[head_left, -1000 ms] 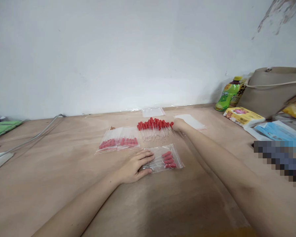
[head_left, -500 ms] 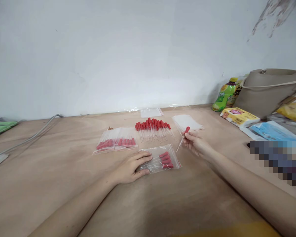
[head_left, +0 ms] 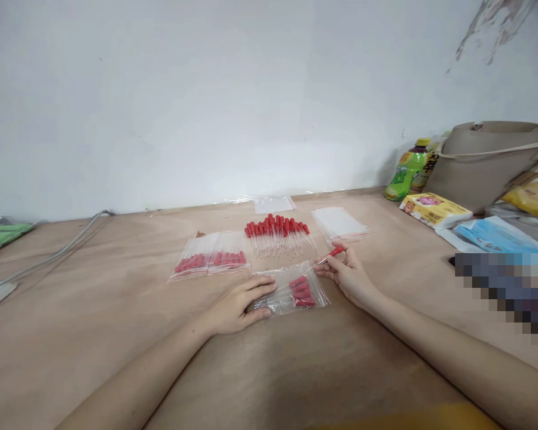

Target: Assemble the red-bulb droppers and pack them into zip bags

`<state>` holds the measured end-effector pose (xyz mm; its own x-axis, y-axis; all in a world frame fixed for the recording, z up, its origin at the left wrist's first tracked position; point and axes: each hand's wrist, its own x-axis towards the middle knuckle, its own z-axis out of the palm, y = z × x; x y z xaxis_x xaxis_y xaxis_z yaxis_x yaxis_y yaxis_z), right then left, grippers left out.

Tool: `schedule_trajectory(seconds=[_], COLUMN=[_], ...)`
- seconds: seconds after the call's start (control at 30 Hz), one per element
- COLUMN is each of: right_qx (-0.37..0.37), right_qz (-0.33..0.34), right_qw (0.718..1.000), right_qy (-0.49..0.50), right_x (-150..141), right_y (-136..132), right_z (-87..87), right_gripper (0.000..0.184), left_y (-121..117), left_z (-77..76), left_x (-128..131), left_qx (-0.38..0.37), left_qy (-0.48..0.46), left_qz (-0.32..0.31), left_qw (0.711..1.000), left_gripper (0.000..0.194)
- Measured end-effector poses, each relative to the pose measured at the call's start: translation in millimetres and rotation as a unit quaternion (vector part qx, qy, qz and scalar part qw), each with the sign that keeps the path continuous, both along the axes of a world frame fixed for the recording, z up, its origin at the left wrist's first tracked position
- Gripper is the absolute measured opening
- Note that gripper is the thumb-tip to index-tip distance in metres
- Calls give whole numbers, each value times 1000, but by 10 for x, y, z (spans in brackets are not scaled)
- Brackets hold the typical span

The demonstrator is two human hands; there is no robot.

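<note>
My left hand [head_left: 241, 303] lies with spread fingers on the left part of a clear zip bag [head_left: 280, 306], pressing it to the table. Inside that bag are several droppers with red bulbs [head_left: 302, 293], bulbs toward the right. My right hand [head_left: 353, 279] pinches a single glass dropper [head_left: 336, 251] at the bag's right edge. The dropper is tilted, its red bulb up and right and its thin tip pointing left toward the bag. Behind the bag lies a pile of loose red-bulb droppers [head_left: 277, 228].
Filled bags [head_left: 215, 254] lie to the left. A stack of flat bags [head_left: 339, 223] is at right, another flat bag [head_left: 274, 205] near the wall. Farther right stand a green bottle [head_left: 406, 173], a yellow tissue pack [head_left: 434, 210] and a grey handbag [head_left: 484, 161]. A cable [head_left: 69, 240] runs at left.
My right hand has moved slightly left and toward the bag, and the dropper has turned from steep to nearly level. My left hand stays on the bag.
</note>
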<state>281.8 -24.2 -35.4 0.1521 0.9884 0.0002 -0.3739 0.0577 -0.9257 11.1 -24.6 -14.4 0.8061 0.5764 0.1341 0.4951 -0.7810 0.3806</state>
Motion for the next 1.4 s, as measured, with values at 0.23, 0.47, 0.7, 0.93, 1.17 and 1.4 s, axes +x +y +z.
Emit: schedule_trajectory(seconds=[0.23, 0.47, 0.7, 0.93, 1.17, 1.4], right_qx=[-40, 35, 113, 103, 80, 114], right_qz=[62, 150, 182, 175, 107, 211], right_qw=[997, 949, 892, 898, 897, 909], right_qy=[17, -276, -397, -391, -421, -341], right_x=[66, 248, 247, 154, 71, 5], right_y=[-3, 79, 78, 175, 198, 157], right_z=[20, -7, 1, 0, -76, -47], right_gripper=[35, 35, 23, 22, 23, 21], left_y=[-19, -32, -33, -27, -29, -27], left_z=[9, 37, 40, 35, 36, 39], left_x=[0, 10, 14, 19, 23, 20], left_qx=[-10, -14, -11, -8, -5, -7], left_qy=[-1, -4, 1, -1, 3, 12], left_qz=[4, 16, 13, 9, 9, 13], left_qw=[1000, 1000, 1000, 1000, 1000, 1000], left_gripper=[50, 56, 54, 53, 53, 54])
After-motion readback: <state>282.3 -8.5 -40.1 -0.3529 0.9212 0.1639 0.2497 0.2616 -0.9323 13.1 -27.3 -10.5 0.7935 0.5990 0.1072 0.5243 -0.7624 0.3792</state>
